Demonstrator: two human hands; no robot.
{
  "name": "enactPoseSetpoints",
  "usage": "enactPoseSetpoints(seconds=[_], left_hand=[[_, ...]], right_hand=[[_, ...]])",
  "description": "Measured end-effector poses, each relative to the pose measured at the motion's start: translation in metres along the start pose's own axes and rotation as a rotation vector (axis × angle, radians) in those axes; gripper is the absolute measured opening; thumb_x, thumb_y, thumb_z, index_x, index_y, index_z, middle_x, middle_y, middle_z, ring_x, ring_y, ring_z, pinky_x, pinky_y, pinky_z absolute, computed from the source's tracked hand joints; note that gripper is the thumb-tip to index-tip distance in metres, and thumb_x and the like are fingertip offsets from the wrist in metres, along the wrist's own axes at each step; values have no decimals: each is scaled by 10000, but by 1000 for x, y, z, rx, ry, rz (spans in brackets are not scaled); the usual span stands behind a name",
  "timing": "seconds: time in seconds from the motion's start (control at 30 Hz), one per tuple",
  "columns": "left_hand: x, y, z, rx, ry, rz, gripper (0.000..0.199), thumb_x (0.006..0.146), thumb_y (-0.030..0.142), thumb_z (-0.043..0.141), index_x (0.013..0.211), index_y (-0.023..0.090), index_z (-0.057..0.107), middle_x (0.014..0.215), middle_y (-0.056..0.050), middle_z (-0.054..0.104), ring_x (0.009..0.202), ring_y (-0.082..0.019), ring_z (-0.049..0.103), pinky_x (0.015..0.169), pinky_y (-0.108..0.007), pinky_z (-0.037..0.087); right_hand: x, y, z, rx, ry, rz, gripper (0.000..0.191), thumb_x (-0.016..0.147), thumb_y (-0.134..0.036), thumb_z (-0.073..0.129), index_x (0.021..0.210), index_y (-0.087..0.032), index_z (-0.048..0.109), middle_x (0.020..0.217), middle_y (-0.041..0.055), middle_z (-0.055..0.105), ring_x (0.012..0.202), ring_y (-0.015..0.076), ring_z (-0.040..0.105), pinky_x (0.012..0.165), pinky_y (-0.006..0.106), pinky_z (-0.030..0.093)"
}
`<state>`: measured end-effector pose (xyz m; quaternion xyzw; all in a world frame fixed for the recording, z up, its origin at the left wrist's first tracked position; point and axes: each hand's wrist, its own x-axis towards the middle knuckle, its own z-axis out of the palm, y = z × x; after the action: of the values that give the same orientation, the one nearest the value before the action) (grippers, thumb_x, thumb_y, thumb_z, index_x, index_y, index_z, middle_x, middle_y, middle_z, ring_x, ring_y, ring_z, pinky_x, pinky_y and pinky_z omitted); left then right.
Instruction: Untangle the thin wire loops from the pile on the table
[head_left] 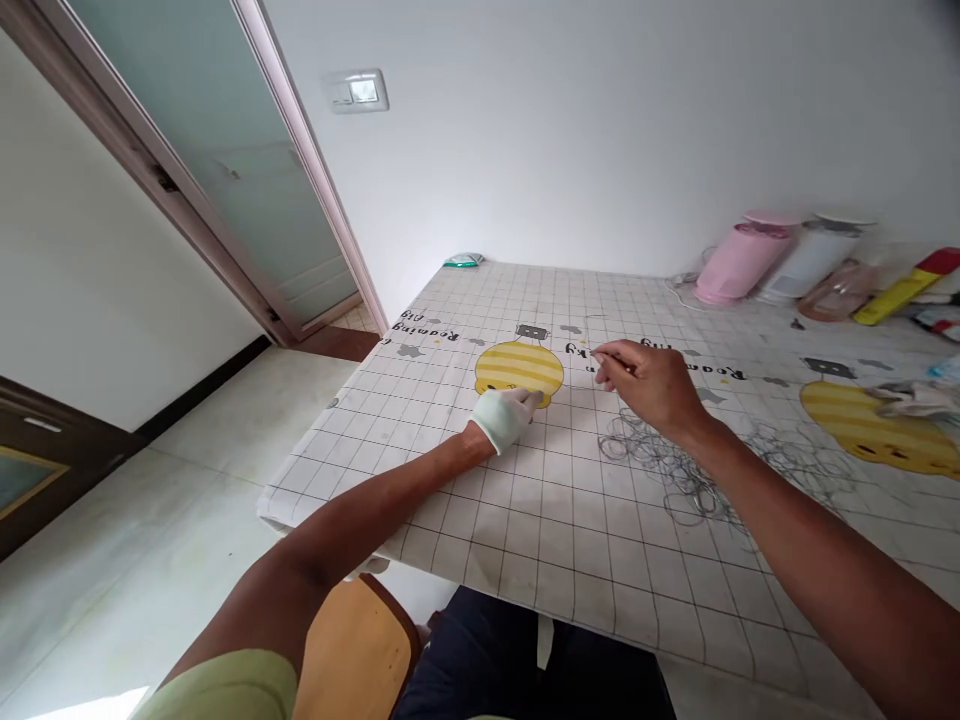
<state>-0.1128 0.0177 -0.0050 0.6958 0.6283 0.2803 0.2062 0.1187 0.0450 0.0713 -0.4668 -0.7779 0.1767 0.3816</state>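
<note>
My left hand wears a whitish glove and rests low over the yellow balloon print on the tablecloth. Its fingers are pressed together; whatever they pinch is too small to make out. To the right, my bare right hand is raised a little above the cloth, thumb and fingertips closed in a pinch. A thin dark bit seems to show at those fingertips, but its kind is unclear. Under the right wrist and forearm lies a loose tangle of thin grey wire-like loops, partly hidden by the arm.
The checked tablecloth covers a table against the wall. At the back right stand a pink container, a white one and a yellow-and-red tube. A crumpled pale cloth lies right. A green-white packet sits at the far corner.
</note>
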Motion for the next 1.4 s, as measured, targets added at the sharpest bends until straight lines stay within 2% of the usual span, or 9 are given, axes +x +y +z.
enactPoseSetpoints(seconds=[0.23,0.4,0.53,0.67,0.9,1.07,1.17,1.27,1.4], left_hand=[[-5,-10,16,158,-40,148,422,1052,415,475,830,208,769,827,-48,750,791,-187,670,720,-302,475],[-5,-6,13,201,-172,187,432,1050,415,441,857,211,769,843,-51,743,812,-202,674,694,-315,474],[-2,-6,10,215,-265,193,468,1048,473,404,858,225,752,832,-47,730,773,-212,670,633,-329,459],[0,-6,9,221,-333,214,485,1050,464,368,837,224,732,860,-71,738,808,-239,691,655,-361,484],[6,-8,16,174,-356,226,450,1045,467,373,962,230,747,949,-94,757,923,-280,712,752,-397,539],[6,-10,16,143,-366,264,425,1051,468,371,1069,254,737,1020,-79,766,963,-274,714,799,-394,553],[5,-9,14,150,-341,265,405,1050,445,376,1080,253,731,1022,-74,768,965,-272,714,803,-394,550],[4,-9,14,172,-329,231,426,1049,451,389,980,228,746,973,-85,762,941,-271,711,805,-397,543],[1,-12,15,129,-304,201,436,1042,475,432,900,231,765,890,-79,752,857,-253,703,756,-368,535]], right_hand=[[100,0,102,29,-165,-93,204,994,-283,553,881,-201,701,749,27,736,624,152,663,628,275,490],[161,7,174,-146,-251,-72,215,995,-203,497,841,-185,646,765,36,730,617,139,624,642,263,433],[193,11,213,-189,-288,-36,225,1004,-193,497,835,-174,645,760,51,727,640,147,623,648,261,407],[216,17,236,-241,-332,-3,210,1004,-193,504,883,-168,673,787,65,731,711,170,633,679,265,404],[236,28,254,-398,-341,-5,220,988,-198,497,945,-150,707,1003,143,744,939,246,607,772,308,406],[232,30,263,-460,-367,-18,217,1002,-231,508,986,-148,708,1055,173,735,973,274,606,821,336,420],[226,27,259,-476,-336,-4,266,1039,-280,474,1026,-144,702,1106,190,729,1016,287,613,843,349,429],[217,24,234,-489,-298,21,313,1052,-303,445,977,-150,708,1051,186,739,978,285,626,809,347,436],[191,32,165,-507,-232,47,301,1004,-306,504,824,-179,708,865,132,735,815,257,632,707,330,425]])
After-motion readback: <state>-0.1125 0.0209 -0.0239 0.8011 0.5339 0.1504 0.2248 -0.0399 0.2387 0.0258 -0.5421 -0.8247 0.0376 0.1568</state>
